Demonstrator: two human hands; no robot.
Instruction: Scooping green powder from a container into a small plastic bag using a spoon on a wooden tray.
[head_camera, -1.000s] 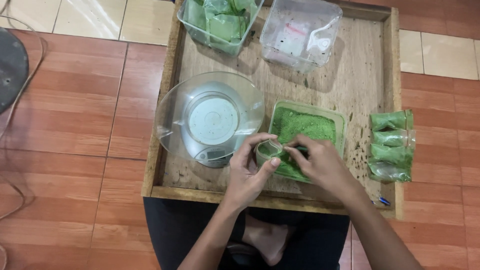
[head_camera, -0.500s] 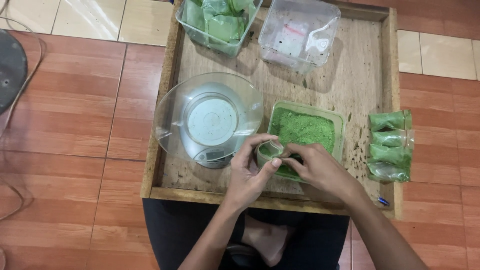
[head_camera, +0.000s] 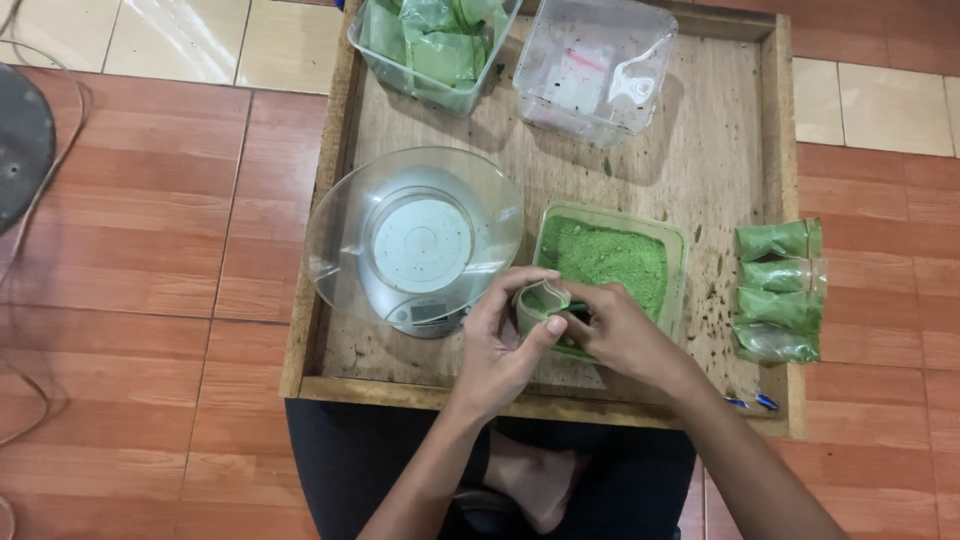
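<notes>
A flat wooden tray (head_camera: 720, 130) holds a square tub (head_camera: 672, 238) of grainy green powder (head_camera: 605, 262) and a shiny round clear bowl (head_camera: 345, 210) on a small scale (head_camera: 418, 312). The left hand (head_camera: 500, 345) curls around a small soft clear bag (head_camera: 538, 303), held open over the tub's near edge. The right hand (head_camera: 615, 335) pinches the bag's rim with its fingertips. Since a moment ago, both hands have stayed in place, and the bag's mouth looks wider.

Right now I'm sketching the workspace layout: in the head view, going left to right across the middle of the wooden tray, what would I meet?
Clear bowl on a scale → tub of green powder → row of filled green packets.
</notes>
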